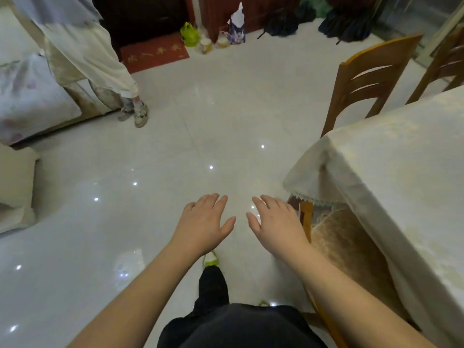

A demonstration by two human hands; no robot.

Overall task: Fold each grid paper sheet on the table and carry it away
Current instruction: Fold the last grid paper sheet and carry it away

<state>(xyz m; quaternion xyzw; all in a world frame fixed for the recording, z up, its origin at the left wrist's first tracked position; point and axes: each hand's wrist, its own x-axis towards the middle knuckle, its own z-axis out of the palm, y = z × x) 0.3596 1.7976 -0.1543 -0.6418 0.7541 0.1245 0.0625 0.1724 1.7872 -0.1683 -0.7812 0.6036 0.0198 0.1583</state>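
Glossy tiled floor [200,126]; cloth-covered table [401,156] at right. Left hand [204,223] and right hand [276,222] hover palms down, fingers spread, holding nothing.

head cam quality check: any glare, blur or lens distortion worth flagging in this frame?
Head view: small specular lamp reflections dot the glossy floor; strong wide-angle bending at the edges curves the table and chair; the left hand and right hand are fairly sharp, both open and empty; the far bags look soft; light is dim and even.
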